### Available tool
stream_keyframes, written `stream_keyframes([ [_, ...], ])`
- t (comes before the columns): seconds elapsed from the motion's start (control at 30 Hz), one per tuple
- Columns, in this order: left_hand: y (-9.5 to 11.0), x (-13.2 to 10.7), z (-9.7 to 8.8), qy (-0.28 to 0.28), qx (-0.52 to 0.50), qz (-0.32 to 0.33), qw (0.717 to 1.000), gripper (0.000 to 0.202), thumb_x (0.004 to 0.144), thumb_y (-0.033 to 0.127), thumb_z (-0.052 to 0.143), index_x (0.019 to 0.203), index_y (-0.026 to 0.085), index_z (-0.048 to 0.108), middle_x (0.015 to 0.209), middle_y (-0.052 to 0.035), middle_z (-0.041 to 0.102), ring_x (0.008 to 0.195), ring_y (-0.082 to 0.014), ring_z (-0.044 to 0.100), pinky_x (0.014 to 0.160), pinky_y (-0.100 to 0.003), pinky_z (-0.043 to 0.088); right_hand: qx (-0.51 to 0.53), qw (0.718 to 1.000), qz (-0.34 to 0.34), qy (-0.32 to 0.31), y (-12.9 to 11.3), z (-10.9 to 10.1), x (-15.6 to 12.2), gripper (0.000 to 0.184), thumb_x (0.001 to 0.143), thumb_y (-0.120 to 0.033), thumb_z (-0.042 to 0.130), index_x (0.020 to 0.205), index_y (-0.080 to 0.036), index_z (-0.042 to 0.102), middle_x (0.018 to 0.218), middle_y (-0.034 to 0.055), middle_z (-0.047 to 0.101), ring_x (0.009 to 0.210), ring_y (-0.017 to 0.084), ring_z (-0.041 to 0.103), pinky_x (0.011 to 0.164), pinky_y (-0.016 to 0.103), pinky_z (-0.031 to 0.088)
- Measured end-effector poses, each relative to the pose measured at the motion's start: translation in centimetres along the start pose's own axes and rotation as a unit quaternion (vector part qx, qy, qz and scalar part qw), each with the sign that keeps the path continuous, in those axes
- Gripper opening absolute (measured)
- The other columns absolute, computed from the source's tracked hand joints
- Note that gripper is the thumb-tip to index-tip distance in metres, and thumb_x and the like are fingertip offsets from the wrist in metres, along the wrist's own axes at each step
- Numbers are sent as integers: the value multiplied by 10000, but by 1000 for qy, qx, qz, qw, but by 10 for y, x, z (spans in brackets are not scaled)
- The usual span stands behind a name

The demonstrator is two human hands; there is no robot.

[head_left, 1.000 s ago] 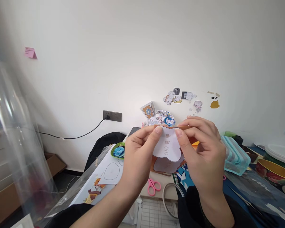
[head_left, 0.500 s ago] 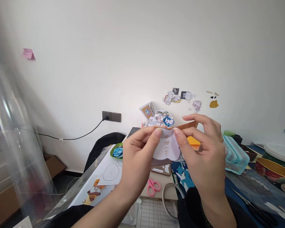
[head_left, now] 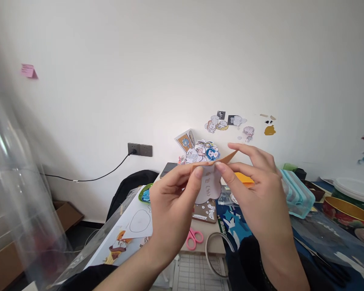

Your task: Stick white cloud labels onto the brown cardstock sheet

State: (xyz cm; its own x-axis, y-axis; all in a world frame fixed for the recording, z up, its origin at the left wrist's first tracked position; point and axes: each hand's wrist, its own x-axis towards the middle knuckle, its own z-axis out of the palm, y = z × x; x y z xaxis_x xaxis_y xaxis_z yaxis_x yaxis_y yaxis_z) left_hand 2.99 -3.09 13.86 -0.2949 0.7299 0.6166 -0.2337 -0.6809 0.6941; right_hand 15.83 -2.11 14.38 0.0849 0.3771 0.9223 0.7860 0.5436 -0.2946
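Note:
Both hands hold a folded paper cutout [head_left: 209, 186] up in front of me, above the desk. Its near face is white and cloud-shaped with small writing; its outer side is orange-brown. My left hand [head_left: 171, 210] pinches the cutout's top left edge between thumb and fingers. My right hand [head_left: 257, 198] pinches the top right edge with the thumb, its fingers stretched along the orange-brown flap [head_left: 230, 157], which tilts up to the right.
On the desk lie pink scissors [head_left: 194, 238], a printed sheet [head_left: 130, 226], a green dish [head_left: 145, 194], a light blue lidded box [head_left: 297, 194], stacked bowls [head_left: 348, 202] at the right and a cutting mat [head_left: 197, 273]. A clear plastic roll [head_left: 15, 194] stands left. Stickers [head_left: 227, 123] dot the wall.
The cutout has been folded further: less of the white face shows and the orange-brown flap has swung up. The brown sheet seen behind it earlier no longer hangs below.

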Motion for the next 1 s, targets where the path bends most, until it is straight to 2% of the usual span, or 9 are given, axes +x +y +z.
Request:
stream_keyframes([
  [0.07, 3, 3, -2, 10, -2, -23, 1000, 77, 779, 238, 701, 745, 246, 770, 764, 15, 748, 648, -121, 655, 554, -186, 500, -23, 999, -1, 29, 2, -2, 2, 258, 803, -471, 654, 669, -259, 716, 1144, 38, 673, 1136, 325, 523, 957, 627, 315],
  [0.17, 6, 9, -6, 3, -20, -90, 996, 107, 769, 299, 711, 774, 210, 769, 787, -19, 752, 669, -143, 664, 555, -194, 508, 1, 998, -8, 66, 3, -9, 3, 205, 812, -402, 666, 686, -241, 681, 1117, 44, 670, 1142, 294, 529, 968, 564, 368],
  [0.27, 5, 13, -8, -50, -46, -165, 984, 175, 774, 334, 703, 835, 183, 769, 748, -47, 746, 624, -140, 648, 549, -197, 500, 22, 995, -40, 93, 0, -19, 3, 39, 832, -268, 655, 815, -234, 665, 1085, 51, 663, 1126, 256, 550, 989, 501, 396],
  [0.37, 3, 15, -10, -120, -82, -216, 966, 215, 802, 350, 682, 916, 188, 763, 721, -47, 738, 580, -116, 627, 544, -187, 489, 43, 992, -97, 66, -4, -22, 1, 101, 834, -169, 638, 907, -236, 658, 989, 32, 690, 1059, 232, 596, 984, 460, 411],
  [0.43, 2, 15, -11, -144, -90, -223, 960, 219, 817, 345, 669, 938, 187, 761, 734, -50, 740, 578, -109, 625, 546, -180, 484, 39, 991, -123, 35, -6, -22, 0, 143, 833, -141, 632, 927, -244, 664, 933, 14, 707, 1023, 227, 614, 965, 451, 414],
  [0.53, 2, 14, -11, -144, -95, -219, 960, 218, 821, 337, 667, 945, 184, 761, 758, -56, 745, 604, -119, 643, 560, -183, 489, 17, 991, -135, 8, -6, -19, 1, 149, 826, -136, 641, 923, -243, 675, 901, 8, 719, 995, 232, 624, 949, 458, 405],
  [0.7, 3, 13, -11, -133, -115, -222, 959, 221, 820, 337, 668, 958, 189, 757, 789, -68, 747, 672, -156, 677, 592, -213, 517, 16, 990, -138, -1, -6, -18, 3, 116, 816, -147, 654, 893, -228, 682, 870, 12, 717, 954, 220, 628, 921, 444, 410],
  [0.87, 2, 13, -13, -134, -107, -216, 961, 211, 825, 340, 665, 960, 206, 755, 806, -58, 748, 678, -147, 677, 580, -196, 513, 22, 990, -138, -18, -6, -19, 3, 93, 816, -154, 653, 871, -227, 670, 843, 1, 707, 925, 199, 625, 907, 414, 409],
  [1.0, 2, 13, -13, -140, -100, -208, 963, 205, 826, 344, 662, 945, 210, 761, 795, -57, 748, 685, -154, 679, 577, -196, 513, 24, 992, -121, -12, -5, -19, 2, 127, 816, -169, 652, 927, -229, 648, 908, 5, 701, 913, 185, 616, 909, 395, 414],
])
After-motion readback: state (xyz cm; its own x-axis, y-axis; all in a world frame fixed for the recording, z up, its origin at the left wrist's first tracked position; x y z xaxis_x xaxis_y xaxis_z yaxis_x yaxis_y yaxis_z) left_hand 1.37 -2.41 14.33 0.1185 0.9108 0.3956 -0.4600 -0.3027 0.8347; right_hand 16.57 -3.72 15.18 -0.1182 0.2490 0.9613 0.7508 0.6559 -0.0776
